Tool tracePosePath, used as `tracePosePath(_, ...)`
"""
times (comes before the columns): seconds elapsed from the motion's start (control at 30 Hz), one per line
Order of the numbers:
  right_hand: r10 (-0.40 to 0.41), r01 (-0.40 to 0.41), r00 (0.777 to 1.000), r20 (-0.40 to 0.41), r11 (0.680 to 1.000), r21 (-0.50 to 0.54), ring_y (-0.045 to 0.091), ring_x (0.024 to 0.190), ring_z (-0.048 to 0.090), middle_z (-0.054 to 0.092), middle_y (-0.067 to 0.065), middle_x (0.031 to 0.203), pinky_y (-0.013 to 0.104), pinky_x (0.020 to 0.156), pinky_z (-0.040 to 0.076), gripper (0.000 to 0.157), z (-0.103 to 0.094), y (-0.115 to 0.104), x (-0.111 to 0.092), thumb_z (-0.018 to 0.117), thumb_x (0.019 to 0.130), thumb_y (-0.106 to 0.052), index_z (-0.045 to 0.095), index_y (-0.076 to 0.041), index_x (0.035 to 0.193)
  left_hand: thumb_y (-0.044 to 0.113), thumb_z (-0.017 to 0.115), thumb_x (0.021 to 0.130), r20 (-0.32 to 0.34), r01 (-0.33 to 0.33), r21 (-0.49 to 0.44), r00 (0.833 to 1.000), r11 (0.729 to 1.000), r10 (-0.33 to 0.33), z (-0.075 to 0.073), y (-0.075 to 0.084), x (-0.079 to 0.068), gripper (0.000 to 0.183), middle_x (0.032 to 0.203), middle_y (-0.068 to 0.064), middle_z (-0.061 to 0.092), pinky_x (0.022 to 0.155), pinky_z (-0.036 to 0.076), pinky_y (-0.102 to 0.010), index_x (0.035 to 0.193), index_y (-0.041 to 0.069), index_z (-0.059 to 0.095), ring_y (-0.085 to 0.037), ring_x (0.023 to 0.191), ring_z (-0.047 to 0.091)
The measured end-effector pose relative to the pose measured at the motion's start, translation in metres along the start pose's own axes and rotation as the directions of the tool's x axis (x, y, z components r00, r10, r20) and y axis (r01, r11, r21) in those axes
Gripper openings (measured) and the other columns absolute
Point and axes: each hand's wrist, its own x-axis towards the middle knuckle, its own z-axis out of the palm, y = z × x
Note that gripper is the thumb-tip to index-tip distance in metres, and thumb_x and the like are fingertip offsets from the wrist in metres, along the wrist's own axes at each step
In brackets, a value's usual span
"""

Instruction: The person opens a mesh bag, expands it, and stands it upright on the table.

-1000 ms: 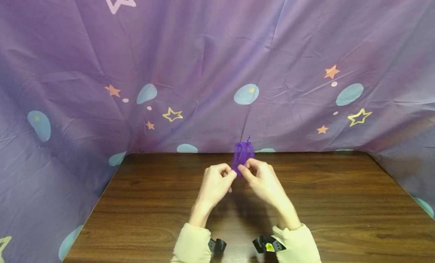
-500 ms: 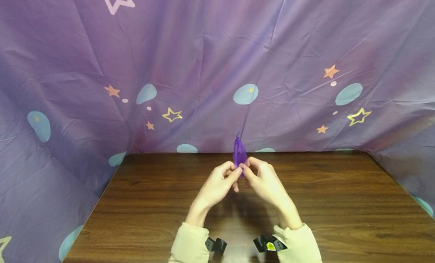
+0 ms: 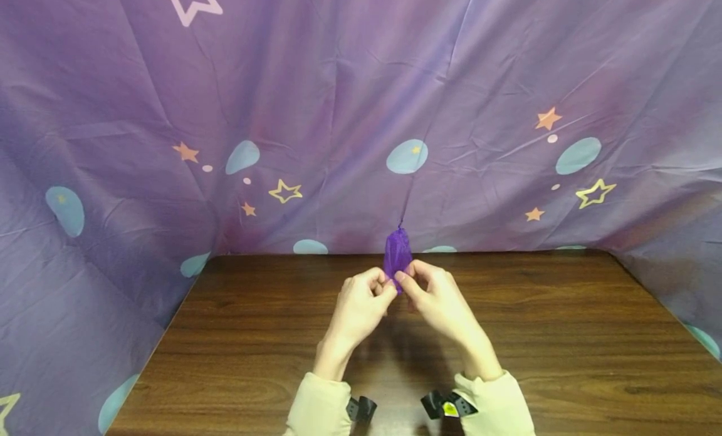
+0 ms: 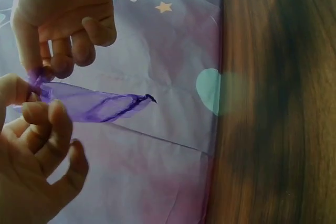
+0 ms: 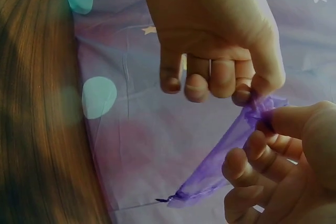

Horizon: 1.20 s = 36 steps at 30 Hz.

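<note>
A small sheer purple organza bag [image 3: 397, 247] is held up over the wooden table in the head view, its narrow end and a dark cord tip pointing away from me. My left hand [image 3: 361, 303] pinches the bag's near end between thumb and index finger. Close beside it, my right hand [image 3: 442, 298] pinches the same gathered end. In the left wrist view the bag [image 4: 92, 104] looks long and see-through, with a darker cord along its tip. The right wrist view shows the bag [image 5: 218, 153] bunched up between both thumbs, the other fingers loosely curled.
Below the hands lies a dark brown wooden table [image 3: 254, 336]. A purple cloth [image 3: 344, 110] printed with stars and blue ovals hangs behind it and at both sides. Black straps [image 3: 361, 409] with small devices sit at the pale sleeves [image 3: 320, 401].
The bag first looks wide, then turns to a narrow profile as the left hand moves right against the right hand. Now the left hand is slightly back left and the bag shows wider again.
</note>
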Motion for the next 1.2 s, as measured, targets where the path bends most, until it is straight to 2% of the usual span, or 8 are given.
tracePosePath(0.2, -0.023, 0.022, 1.0, -0.006, 0.999, -0.026, 0.012, 0.044, 0.05, 0.052, -0.003, 0.055, 0.028, 0.04, 0.039, 0.025, 0.0, 0.0, -0.001, 0.061, 0.098, -0.02, 0.054, -0.014, 0.074, 0.022, 0.057, 0.089, -0.027, 0.039, 0.123, 0.999, 0.992, -0.036, 0.0, -0.001, -0.001, 0.02, 0.054, 0.011, 0.051, 0.05, 0.038, -0.029, 0.07, 0.019, 0.055, -0.008, 0.048, 0.049)
tracePosePath(0.33, -0.018, 0.018, 1.0, 0.0, 0.999, -0.036, 0.012, 0.043, 0.051, 0.052, -0.003, 0.054, 0.029, 0.04, 0.04, 0.025, 0.001, 0.001, -0.001, 0.06, 0.098, -0.019, 0.054, -0.014, 0.074, 0.022, 0.055, 0.089, -0.038, 0.075, 0.1, 0.997, 0.992, -0.072, 0.0, -0.005, 0.0, 0.021, 0.052, 0.01, 0.053, 0.049, 0.04, -0.029, 0.068, 0.018, 0.055, -0.007, 0.046, 0.053)
tracePosePath(0.5, -0.007, 0.007, 1.0, 0.004, 0.999, -0.034, 0.014, 0.041, 0.049, 0.054, 0.004, 0.053, 0.028, 0.038, 0.036, 0.025, 0.0, 0.001, 0.0, 0.06, 0.098, -0.018, 0.053, -0.013, 0.074, 0.019, 0.051, 0.098, 0.071, 0.073, -0.102, 0.995, 0.992, -0.066, 0.001, -0.01, 0.001, 0.019, 0.06, -0.004, 0.06, 0.051, 0.048, -0.031, 0.087, 0.006, 0.06, -0.017, 0.05, 0.061)
tracePosePath(0.67, 0.008, -0.008, 1.0, 0.024, 1.0, -0.002, 0.015, 0.045, 0.051, 0.055, 0.005, 0.056, 0.028, 0.04, 0.038, 0.021, 0.0, 0.001, -0.001, 0.058, 0.098, -0.015, 0.057, -0.012, 0.078, 0.026, 0.049, 0.104, 0.238, 0.136, -0.39, 0.97, 0.911, -0.043, 0.003, -0.016, 0.002, 0.028, 0.073, -0.015, 0.059, 0.061, 0.057, -0.042, 0.103, -0.001, 0.055, -0.023, 0.059, 0.063)
tracePosePath(0.83, 0.002, -0.002, 1.0, 0.024, 1.0, -0.001, 0.014, 0.048, 0.05, 0.052, -0.001, 0.056, 0.027, 0.043, 0.04, 0.018, 0.0, 0.001, -0.002, 0.058, 0.098, -0.013, 0.06, -0.012, 0.08, 0.023, 0.051, 0.103, 0.274, 0.142, -0.466, 0.962, 0.873, -0.01, 0.005, -0.017, 0.002, 0.025, 0.071, -0.012, 0.06, 0.069, 0.056, -0.045, 0.106, -0.001, 0.057, -0.025, 0.063, 0.064)
tracePosePath(0.97, 0.0, 0.0, 1.0, 0.018, 1.0, 0.004, 0.014, 0.047, 0.05, 0.052, 0.0, 0.056, 0.028, 0.041, 0.039, 0.02, 0.0, 0.0, -0.001, 0.058, 0.098, -0.013, 0.058, -0.01, 0.078, 0.019, 0.053, 0.102, 0.212, 0.108, -0.423, 0.977, 0.9, -0.017, 0.003, -0.016, 0.003, 0.023, 0.067, -0.011, 0.061, 0.063, 0.052, -0.034, 0.1, -0.003, 0.058, -0.026, 0.06, 0.063)
tracePosePath(1.13, -0.016, 0.016, 1.0, 0.013, 1.0, -0.008, 0.012, 0.046, 0.048, 0.051, -0.002, 0.055, 0.027, 0.04, 0.037, 0.02, 0.001, -0.001, -0.001, 0.061, 0.096, -0.012, 0.056, -0.01, 0.076, 0.018, 0.055, 0.099, 0.114, 0.088, -0.247, 0.992, 0.965, -0.062, 0.003, -0.013, 0.002, 0.02, 0.061, -0.007, 0.061, 0.044, 0.033, -0.023, 0.088, 0.003, 0.06, -0.021, 0.052, 0.06)
tracePosePath(1.2, -0.022, 0.022, 1.0, 0.001, 0.999, -0.028, 0.011, 0.046, 0.047, 0.051, -0.003, 0.056, 0.027, 0.04, 0.037, 0.021, 0.002, -0.002, 0.0, 0.062, 0.095, -0.011, 0.056, -0.012, 0.075, 0.018, 0.055, 0.098, 0.077, 0.092, -0.181, 0.994, 0.979, -0.079, 0.004, -0.012, 0.002, 0.018, 0.059, -0.005, 0.061, 0.042, 0.035, -0.024, 0.085, 0.006, 0.06, -0.017, 0.049, 0.06)
